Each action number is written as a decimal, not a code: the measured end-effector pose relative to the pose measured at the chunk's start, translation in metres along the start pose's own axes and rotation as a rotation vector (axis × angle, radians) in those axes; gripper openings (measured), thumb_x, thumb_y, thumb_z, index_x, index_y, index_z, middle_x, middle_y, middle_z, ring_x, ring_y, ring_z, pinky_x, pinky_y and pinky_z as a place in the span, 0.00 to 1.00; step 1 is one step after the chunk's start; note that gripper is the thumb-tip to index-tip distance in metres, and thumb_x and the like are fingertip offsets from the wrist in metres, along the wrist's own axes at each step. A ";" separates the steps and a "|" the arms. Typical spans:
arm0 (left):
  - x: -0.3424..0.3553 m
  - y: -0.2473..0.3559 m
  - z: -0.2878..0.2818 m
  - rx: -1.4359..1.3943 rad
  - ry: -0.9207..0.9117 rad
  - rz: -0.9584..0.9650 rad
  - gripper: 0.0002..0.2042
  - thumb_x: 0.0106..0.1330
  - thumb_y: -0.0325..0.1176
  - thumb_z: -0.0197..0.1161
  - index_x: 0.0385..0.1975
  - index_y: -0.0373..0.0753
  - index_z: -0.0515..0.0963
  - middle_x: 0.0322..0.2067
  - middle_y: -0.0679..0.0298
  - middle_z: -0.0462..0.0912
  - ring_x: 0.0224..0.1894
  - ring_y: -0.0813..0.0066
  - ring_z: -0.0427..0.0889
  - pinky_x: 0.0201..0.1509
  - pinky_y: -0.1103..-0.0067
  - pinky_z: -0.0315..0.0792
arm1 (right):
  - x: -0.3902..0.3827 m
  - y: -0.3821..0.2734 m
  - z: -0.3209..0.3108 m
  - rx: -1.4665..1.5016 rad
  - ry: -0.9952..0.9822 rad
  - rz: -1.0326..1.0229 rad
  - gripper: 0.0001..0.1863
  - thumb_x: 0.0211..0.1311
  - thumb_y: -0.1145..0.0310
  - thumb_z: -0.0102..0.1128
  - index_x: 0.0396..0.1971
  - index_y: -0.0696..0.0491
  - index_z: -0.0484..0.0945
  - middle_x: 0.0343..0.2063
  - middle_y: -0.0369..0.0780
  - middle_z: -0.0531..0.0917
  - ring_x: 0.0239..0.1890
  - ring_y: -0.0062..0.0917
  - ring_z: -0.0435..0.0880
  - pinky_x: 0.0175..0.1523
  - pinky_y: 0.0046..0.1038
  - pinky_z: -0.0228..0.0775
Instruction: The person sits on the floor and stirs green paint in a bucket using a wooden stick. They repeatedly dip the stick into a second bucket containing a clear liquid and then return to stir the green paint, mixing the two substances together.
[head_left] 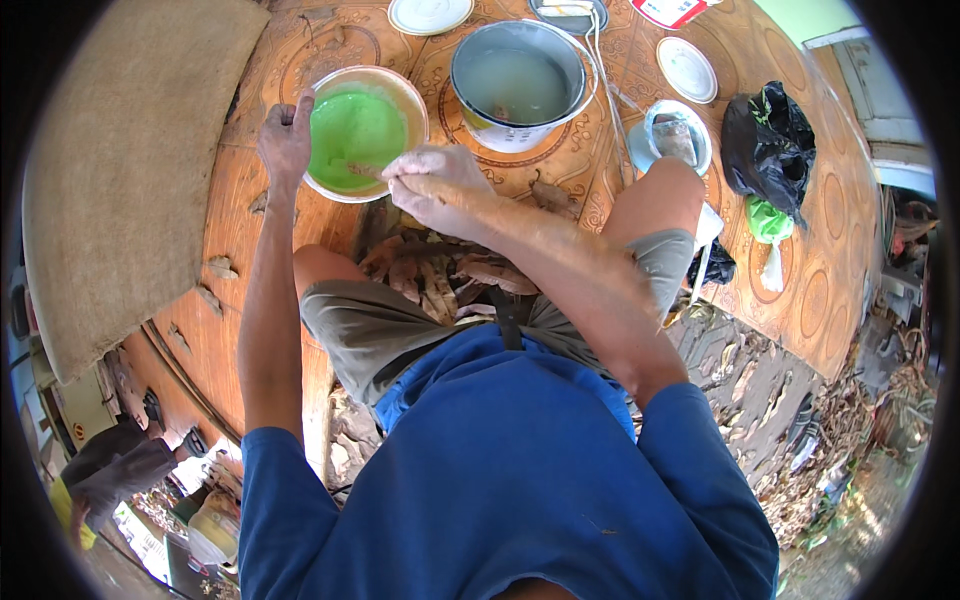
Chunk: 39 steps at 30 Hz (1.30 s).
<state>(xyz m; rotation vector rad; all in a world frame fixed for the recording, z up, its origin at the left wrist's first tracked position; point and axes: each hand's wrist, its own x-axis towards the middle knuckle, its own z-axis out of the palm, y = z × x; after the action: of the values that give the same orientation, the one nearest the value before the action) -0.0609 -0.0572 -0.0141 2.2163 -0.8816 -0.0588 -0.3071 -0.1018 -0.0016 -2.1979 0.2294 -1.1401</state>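
A bucket (418, 105) of bright green paint (355, 130) stands in front of me, left of centre. My left hand (287, 140) grips its left rim, thumb pointing up. My right hand (438, 188), smudged with pale paint, is closed round a wooden stick (545, 228). The stick's lower end dips into the green paint near the bucket's near right side. Its long upper part slants back over my right forearm and is blurred. Right of the paint stands a larger bucket (578, 108) of cloudy greyish liquid, touched by neither hand.
Lids (430, 12) lie at the back. A small pale blue bucket (640, 150) stands beside my right knee. Farther right are a black plastic bag (765, 150) and a green bag (768, 218). A brown mat (130, 150) covers the left; dry leaves (430, 275) lie between my legs.
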 end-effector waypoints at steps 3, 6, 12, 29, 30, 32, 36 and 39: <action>0.000 0.005 0.001 0.003 -0.005 -0.002 0.28 0.56 0.59 0.60 0.22 0.33 0.77 0.18 0.59 0.78 0.23 0.70 0.76 0.30 0.72 0.70 | 0.012 0.010 -0.010 -0.020 0.018 0.126 0.03 0.51 0.76 0.60 0.23 0.59 0.81 0.23 0.40 0.83 0.22 0.24 0.82 0.27 0.24 0.75; -0.002 0.008 0.001 -0.007 -0.014 -0.019 0.28 0.55 0.60 0.60 0.23 0.33 0.77 0.19 0.58 0.78 0.23 0.68 0.76 0.32 0.72 0.71 | 0.022 0.028 -0.017 -0.080 0.049 0.044 0.03 0.50 0.76 0.60 0.22 0.59 0.80 0.23 0.40 0.83 0.21 0.26 0.81 0.26 0.25 0.74; -0.003 0.006 0.000 0.009 -0.011 -0.023 0.28 0.55 0.60 0.60 0.23 0.33 0.77 0.19 0.58 0.79 0.25 0.67 0.77 0.33 0.72 0.71 | 0.004 0.021 -0.025 0.105 -0.104 0.296 0.03 0.49 0.75 0.61 0.22 0.58 0.80 0.21 0.40 0.82 0.21 0.29 0.81 0.26 0.25 0.73; 0.004 -0.012 0.001 -0.009 -0.015 0.052 0.26 0.59 0.57 0.58 0.24 0.34 0.77 0.18 0.60 0.76 0.22 0.71 0.72 0.29 0.72 0.67 | -0.014 0.028 -0.010 -0.093 0.000 0.306 0.04 0.48 0.69 0.61 0.20 0.50 0.76 0.21 0.37 0.80 0.25 0.30 0.80 0.35 0.29 0.71; 0.005 -0.011 0.003 -0.028 -0.015 0.034 0.26 0.59 0.57 0.58 0.25 0.33 0.77 0.19 0.59 0.76 0.23 0.71 0.72 0.29 0.72 0.67 | -0.015 0.020 -0.010 -0.070 -0.087 0.435 0.05 0.46 0.69 0.63 0.20 0.49 0.75 0.23 0.35 0.79 0.28 0.29 0.80 0.37 0.27 0.69; 0.007 -0.012 0.004 -0.044 -0.032 0.030 0.26 0.59 0.57 0.58 0.27 0.32 0.78 0.20 0.59 0.77 0.23 0.71 0.73 0.30 0.72 0.68 | -0.033 0.030 0.008 -0.034 0.111 0.224 0.08 0.43 0.71 0.64 0.22 0.49 0.72 0.25 0.35 0.79 0.32 0.28 0.79 0.39 0.26 0.68; 0.007 -0.016 0.006 -0.066 -0.060 0.022 0.26 0.60 0.56 0.57 0.26 0.32 0.78 0.21 0.59 0.77 0.24 0.72 0.73 0.30 0.73 0.68 | -0.009 0.018 0.009 -0.089 0.008 0.220 0.06 0.40 0.71 0.60 0.21 0.52 0.73 0.20 0.38 0.76 0.28 0.30 0.79 0.30 0.32 0.70; 0.009 -0.026 0.004 -0.030 -0.074 -0.033 0.26 0.61 0.56 0.56 0.24 0.32 0.77 0.21 0.60 0.78 0.25 0.73 0.74 0.31 0.73 0.68 | 0.012 0.018 -0.007 -0.008 0.052 0.339 0.06 0.41 0.68 0.60 0.18 0.53 0.74 0.17 0.39 0.76 0.23 0.33 0.79 0.28 0.35 0.71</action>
<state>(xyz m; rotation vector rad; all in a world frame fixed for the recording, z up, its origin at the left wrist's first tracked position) -0.0397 -0.0526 -0.0320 2.2126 -0.8783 -0.1696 -0.3029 -0.1243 -0.0012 -2.0386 0.6043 -1.0060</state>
